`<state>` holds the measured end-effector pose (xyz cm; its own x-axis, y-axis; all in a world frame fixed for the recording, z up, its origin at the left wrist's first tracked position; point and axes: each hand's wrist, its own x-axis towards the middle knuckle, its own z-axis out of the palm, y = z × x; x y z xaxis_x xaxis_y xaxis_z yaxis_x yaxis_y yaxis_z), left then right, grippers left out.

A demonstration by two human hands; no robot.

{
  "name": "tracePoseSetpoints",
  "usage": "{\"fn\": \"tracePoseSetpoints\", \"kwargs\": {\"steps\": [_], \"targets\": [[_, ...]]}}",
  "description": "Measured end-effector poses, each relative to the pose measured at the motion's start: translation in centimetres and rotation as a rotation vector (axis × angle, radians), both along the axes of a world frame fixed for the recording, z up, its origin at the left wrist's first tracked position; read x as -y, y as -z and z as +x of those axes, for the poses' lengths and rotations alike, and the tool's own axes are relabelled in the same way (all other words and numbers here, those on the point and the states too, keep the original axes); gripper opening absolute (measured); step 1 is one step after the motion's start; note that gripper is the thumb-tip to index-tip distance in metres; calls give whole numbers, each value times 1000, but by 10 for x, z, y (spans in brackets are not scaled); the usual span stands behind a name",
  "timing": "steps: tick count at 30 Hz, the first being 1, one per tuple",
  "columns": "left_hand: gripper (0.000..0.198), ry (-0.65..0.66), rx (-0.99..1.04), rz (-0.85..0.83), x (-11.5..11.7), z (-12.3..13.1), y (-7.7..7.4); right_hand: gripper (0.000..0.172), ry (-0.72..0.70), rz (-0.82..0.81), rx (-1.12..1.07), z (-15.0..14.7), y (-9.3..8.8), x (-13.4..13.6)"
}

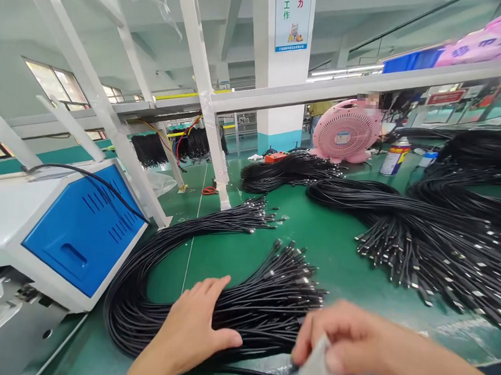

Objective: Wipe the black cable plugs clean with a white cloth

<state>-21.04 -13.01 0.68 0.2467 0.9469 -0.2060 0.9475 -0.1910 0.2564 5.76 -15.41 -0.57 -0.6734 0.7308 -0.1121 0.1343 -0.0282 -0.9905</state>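
A thick bundle of black cables [126, 310] lies bent in a U on the green table, its plug ends fanned out to the right. Over the bundle's near side rests my left hand [193, 324], thumb and fingers apart and nothing gripped. Lower right, my right hand [343, 332] pinches a pale whitish cloth [314, 370]. One black cable [253, 372] runs along the near side and reaches the cloth; whether it is held inside cannot be made out. The right fingertips are slightly blurred.
At left stands a blue and white machine [84, 229] beside white frame posts [203, 84]. More cable bundles [419, 241] cover the right side. Behind them are a pink fan [346, 131] and a spray can [395, 156]. A person [319, 113] is partly visible beyond.
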Motion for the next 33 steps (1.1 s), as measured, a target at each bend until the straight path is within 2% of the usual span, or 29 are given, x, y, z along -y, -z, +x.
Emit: {"fn": "tracePoseSetpoints", "kwargs": {"steps": [1,3,5,6,8,10,12,16,19,21,23,24,26,28,29,33], "targets": [[78,3,-6,-7,0,2,2,25,-37,65,55,-5,12,7],[75,-7,-41,10,-1,4,7,27,-9,289,152,-21,42,17],[71,-20,-88,37,-1,4,12,28,24,318,206,-38,72,20],[68,-25,-109,48,-1,3,13,30,48,343,235,-44,83,20],[63,-29,-137,60,-1,1,16,25,69,536,296,-54,93,16],[58,-34,-146,64,-4,-2,16,15,43,621,314,-59,88,10],[54,-48,-157,73,-8,-6,16,6,74,628,319,-64,75,3],[53,-73,-170,84,-15,-9,15,13,75,506,216,-62,46,-4],[58,-59,-172,234,-9,-3,17,14,131,263,40,-41,28,-4],[47,24,-136,392,0,7,21,15,268,87,-94,-19,18,-5],[36,180,-89,457,9,23,27,17,436,8,-185,5,10,-9],[35,256,-83,459,12,31,30,20,509,-30,-222,16,7,-12],[51,339,-129,445,13,48,37,22,590,-114,-307,34,0,-16],[66,323,-206,443,6,60,43,24,615,-165,-353,47,-4,-18],[67,293,-245,456,1,65,45,25,619,-180,-361,50,-5,-17],[56,202,-326,561,-17,73,51,25,662,-188,-358,47,0,-7]]}}
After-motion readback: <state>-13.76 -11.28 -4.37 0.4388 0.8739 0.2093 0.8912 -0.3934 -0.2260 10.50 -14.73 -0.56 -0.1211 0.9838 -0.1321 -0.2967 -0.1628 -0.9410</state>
